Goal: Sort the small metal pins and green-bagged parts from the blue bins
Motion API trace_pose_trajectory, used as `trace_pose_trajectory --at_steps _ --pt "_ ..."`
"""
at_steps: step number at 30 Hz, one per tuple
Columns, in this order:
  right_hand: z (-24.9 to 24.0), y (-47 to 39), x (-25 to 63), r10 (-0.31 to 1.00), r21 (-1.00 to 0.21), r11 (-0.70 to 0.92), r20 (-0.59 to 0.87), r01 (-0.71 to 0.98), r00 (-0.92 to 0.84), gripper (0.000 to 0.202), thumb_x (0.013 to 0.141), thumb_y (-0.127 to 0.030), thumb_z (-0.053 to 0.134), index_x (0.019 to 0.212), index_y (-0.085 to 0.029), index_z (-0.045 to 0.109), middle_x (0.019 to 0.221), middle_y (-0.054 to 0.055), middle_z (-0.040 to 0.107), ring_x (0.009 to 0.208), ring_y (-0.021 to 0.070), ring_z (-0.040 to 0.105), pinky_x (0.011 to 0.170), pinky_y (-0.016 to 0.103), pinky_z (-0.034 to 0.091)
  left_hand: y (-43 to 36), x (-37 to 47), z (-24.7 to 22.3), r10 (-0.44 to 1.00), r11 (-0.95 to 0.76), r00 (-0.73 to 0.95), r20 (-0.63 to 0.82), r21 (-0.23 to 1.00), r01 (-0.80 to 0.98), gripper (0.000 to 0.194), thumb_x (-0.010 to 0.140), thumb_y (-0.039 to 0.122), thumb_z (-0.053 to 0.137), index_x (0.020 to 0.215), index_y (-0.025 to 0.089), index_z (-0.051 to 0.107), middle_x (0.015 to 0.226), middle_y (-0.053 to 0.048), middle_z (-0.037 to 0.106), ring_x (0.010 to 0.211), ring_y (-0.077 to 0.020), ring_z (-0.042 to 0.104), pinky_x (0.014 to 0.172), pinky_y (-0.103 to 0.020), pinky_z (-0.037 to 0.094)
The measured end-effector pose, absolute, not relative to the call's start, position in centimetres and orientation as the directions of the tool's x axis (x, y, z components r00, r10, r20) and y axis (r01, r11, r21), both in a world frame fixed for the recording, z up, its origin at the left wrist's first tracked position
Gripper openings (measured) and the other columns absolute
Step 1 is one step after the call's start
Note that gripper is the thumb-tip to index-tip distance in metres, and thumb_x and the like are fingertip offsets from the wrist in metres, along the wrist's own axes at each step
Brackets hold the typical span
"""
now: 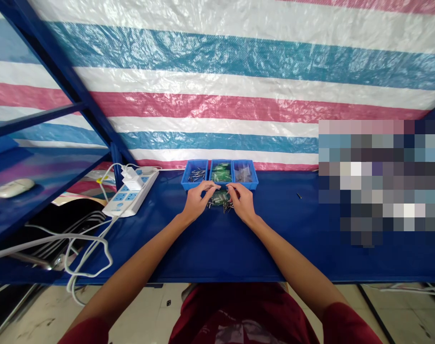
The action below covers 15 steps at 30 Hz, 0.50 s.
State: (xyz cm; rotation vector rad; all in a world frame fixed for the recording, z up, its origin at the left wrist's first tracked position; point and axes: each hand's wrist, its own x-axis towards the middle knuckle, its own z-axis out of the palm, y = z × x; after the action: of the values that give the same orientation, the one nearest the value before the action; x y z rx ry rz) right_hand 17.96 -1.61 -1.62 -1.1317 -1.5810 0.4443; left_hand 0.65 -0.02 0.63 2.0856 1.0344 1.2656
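Note:
My left hand [197, 199] and my right hand [242, 202] face each other over a small mixed pile, just in front of three blue bins. Thumb and fingers of each hand are pinched together at the tips; whatever they hold is too small to make out. Between and below them lies the pile of green pieces [220, 197] with metal screws [227, 207] sticking out. The left bin [184, 179] contains screws, the middle bin [222, 182] green pieces, and the right bin [254, 179] clear greyish plastic pieces.
A single screw [299, 195] lies on the blue table [210, 253] to the right. At the left stand a white power strip [129, 196] with a plugged-in adapter and looping white cables [108, 253]. A blue frame post [91, 110] rises there. The far right is pixelated.

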Motion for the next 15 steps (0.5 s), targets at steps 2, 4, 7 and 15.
trace_pose_trajectory --at_steps 2,4,7,15 --pt "-1.63 -1.55 18.04 0.836 -0.771 0.474 0.545 0.425 0.056 0.031 0.094 -0.035 0.042 0.096 -0.017 0.067 0.086 0.007 0.068 0.076 0.0177 0.064 0.067 0.027 0.049 -0.03 0.6 0.63 0.796 -0.605 0.317 0.516 0.663 0.44 0.028 0.095 0.036 0.044 0.099 0.017 0.063 0.096 -0.006 0.07 0.086 -0.0167 0.065 0.084 -0.028 0.05" --pt "-1.63 -1.54 18.07 0.834 -0.772 0.472 0.547 0.426 0.066 0.031 0.094 -0.035 0.042 0.095 -0.018 0.067 0.085 0.007 0.068 0.077 0.0182 0.065 0.067 0.028 0.05 0.09 0.64 0.51 0.776 -0.629 0.348 0.527 0.6 0.494 0.03 0.096 0.036 0.041 0.102 0.017 0.063 0.099 -0.007 0.069 0.091 -0.0182 0.064 0.087 -0.03 0.048" --pt "-1.59 -1.56 18.06 0.83 -0.771 0.475 0.553 0.425 0.076 0.03 0.094 -0.035 0.042 0.095 -0.019 0.068 0.083 0.007 0.068 0.076 0.0185 0.065 0.067 0.029 0.051 0.33 0.7 0.3 0.76 -0.647 0.367 0.536 0.574 0.502 0.032 0.097 0.034 0.039 0.11 0.017 0.061 0.107 -0.009 0.067 0.097 -0.0194 0.061 0.09 -0.031 0.046" --pt "-1.45 -1.6 18.04 0.829 -0.772 0.476 0.553 0.422 0.078 0.03 0.093 -0.033 0.041 0.094 -0.018 0.068 0.083 0.006 0.068 0.076 0.0182 0.064 0.068 0.029 0.05 0.57 0.58 0.0 0.869 -0.484 0.272 0.414 0.828 0.285 0.03 0.092 0.04 0.048 0.101 0.016 0.063 0.068 0.0 0.055 0.054 -0.0094 0.048 0.052 -0.02 0.042"
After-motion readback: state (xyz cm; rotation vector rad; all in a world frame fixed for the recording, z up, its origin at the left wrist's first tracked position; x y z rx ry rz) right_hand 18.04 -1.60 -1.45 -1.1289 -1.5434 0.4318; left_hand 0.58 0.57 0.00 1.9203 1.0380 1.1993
